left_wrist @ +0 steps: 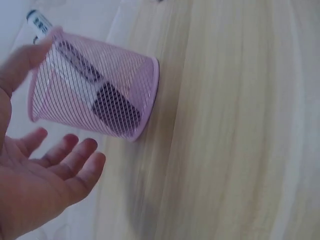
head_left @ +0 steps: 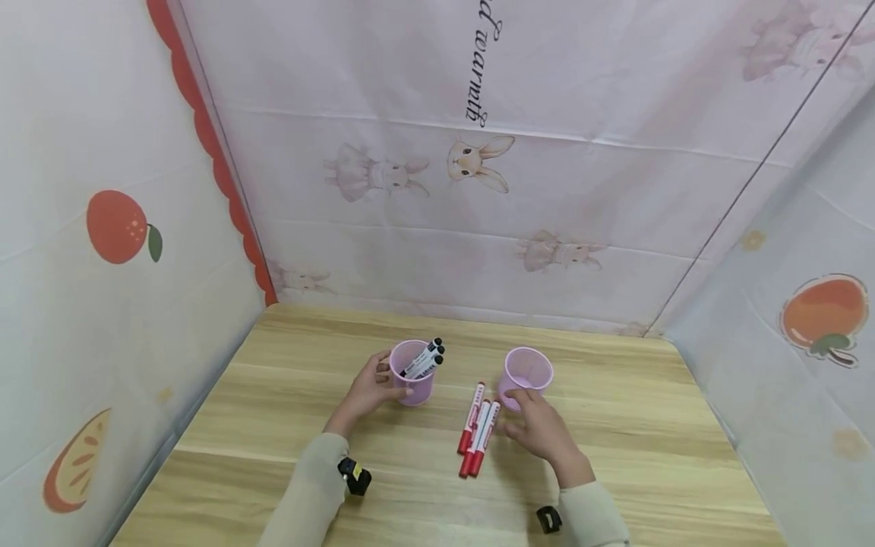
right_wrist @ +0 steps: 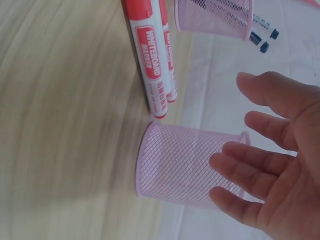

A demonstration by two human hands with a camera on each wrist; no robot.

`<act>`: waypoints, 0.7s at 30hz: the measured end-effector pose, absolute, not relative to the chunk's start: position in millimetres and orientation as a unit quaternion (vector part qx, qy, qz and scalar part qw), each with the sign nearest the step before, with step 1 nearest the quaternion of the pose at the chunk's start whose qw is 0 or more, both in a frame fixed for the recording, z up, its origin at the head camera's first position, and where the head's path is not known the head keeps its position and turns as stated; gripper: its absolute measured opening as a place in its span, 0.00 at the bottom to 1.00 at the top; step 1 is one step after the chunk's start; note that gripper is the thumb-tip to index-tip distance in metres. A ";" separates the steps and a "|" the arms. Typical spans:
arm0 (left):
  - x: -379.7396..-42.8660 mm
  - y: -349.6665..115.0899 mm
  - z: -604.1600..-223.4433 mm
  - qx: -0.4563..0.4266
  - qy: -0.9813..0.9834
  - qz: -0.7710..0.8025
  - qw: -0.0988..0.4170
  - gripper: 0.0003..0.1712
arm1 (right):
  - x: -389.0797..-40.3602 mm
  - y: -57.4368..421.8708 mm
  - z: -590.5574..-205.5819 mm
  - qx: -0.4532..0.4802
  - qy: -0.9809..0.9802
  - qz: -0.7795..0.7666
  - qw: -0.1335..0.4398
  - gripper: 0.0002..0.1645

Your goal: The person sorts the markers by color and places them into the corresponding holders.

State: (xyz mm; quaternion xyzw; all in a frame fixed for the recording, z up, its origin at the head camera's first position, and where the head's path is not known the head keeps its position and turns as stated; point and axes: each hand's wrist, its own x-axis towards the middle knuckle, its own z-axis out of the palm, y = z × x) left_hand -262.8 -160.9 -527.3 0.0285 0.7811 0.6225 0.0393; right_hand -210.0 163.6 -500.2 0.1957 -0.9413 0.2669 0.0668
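Observation:
A pink mesh pen cup [head_left: 413, 392] stands upright on the left, with three black-capped white markers [head_left: 424, 360] leaning inside it. My left hand [head_left: 369, 392] is spread beside this cup; in the left wrist view its thumb [left_wrist: 24, 65] reaches the rim while the other fingers are apart from the mesh. A second pink mesh cup [right_wrist: 186, 165] stands to the right with no pens in it. My right hand [head_left: 541, 425] is at its near side, fingers extended and overlapping the mesh in the right wrist view. Three red whiteboard markers [head_left: 480, 430] lie between the cups.
The wood-grain table [head_left: 636, 456] runs back to a pink cloth wall [head_left: 424, 266] printed with rabbits. White fruit-patterned cloths hang at both sides. A black strap piece [head_left: 549, 520] shows at my right wrist, and a black camera [head_left: 355, 477] at the left.

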 end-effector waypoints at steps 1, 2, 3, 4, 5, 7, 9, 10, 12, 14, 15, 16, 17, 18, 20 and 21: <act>-262.1 -159.7 -530.2 0.026 0.788 0.614 0.032 0.53 | -210.3 165.2 -501.7 0.192 -0.942 0.269 0.068 0.31; -260.1 -158.3 -529.3 0.021 0.794 0.607 0.028 0.53 | -210.5 166.7 -503.1 0.190 -0.940 0.273 0.071 0.31; -258.1 -157.2 -528.9 0.023 0.797 0.602 0.023 0.52 | -210.6 168.0 -504.4 0.188 -0.939 0.278 0.075 0.31; -256.2 -156.3 -529.0 0.020 0.799 0.600 0.020 0.52 | -210.8 169.3 -505.5 0.185 -0.938 0.283 0.079 0.31; -254.6 -155.8 -529.5 0.019 0.802 0.597 0.015 0.51 | -211.0 170.3 -506.5 0.184 -0.936 0.287 0.084 0.31; -251.0 -155.1 -530.0 0.012 0.807 0.591 0.004 0.50 | -211.4 172.4 -508.8 0.181 -0.933 0.294 0.095 0.32; -248.2 -154.6 -532.0 0.009 0.813 0.582 -0.003 0.47 | -211.4 174.2 -509.3 0.177 -0.930 0.306 0.104 0.31; -246.8 -154.4 -532.9 0.007 0.816 0.578 -0.005 0.46 | -211.7 175.1 -509.7 0.173 -0.929 0.310 0.107 0.31; -243.7 -153.8 -534.3 0.009 0.825 0.565 -0.011 0.43 | -212.0 176.9 -509.8 0.169 -0.925 0.321 0.109 0.30; -240.7 -153.2 -535.8 0.015 0.830 0.557 -0.014 0.42 | -212.2 178.7 -509.0 0.164 -0.921 0.336 0.109 0.29; -239.2 -152.7 -536.4 0.018 0.832 0.554 -0.015 0.41 | -212.2 179.7 -508.8 0.160 -0.919 0.342 0.109 0.29; -237.7 -152.1 -536.8 0.019 0.833 0.552 -0.015 0.41 | -212.3 180.8 -508.9 0.155 -0.918 0.347 0.109 0.28; -236.1 -151.4 -537.0 0.020 0.833 0.553 -0.015 0.41 | -212.2 181.8 -508.6 0.151 -0.917 0.353 0.109 0.28; -234.8 -150.7 -537.3 0.024 0.831 0.555 -0.014 0.41 | -212.1 182.6 -508.5 0.147 -0.916 0.357 0.109 0.27; -232.1 -149.3 -537.1 0.029 0.828 0.560 -0.012 0.41 | -212.3 184.3 -508.9 0.140 -0.916 0.358 0.112 0.27; -231.0 -148.6 -537.0 0.031 0.827 0.562 -0.011 0.41 | -212.5 185.1 -509.5 0.136 -0.918 0.355 0.113 0.27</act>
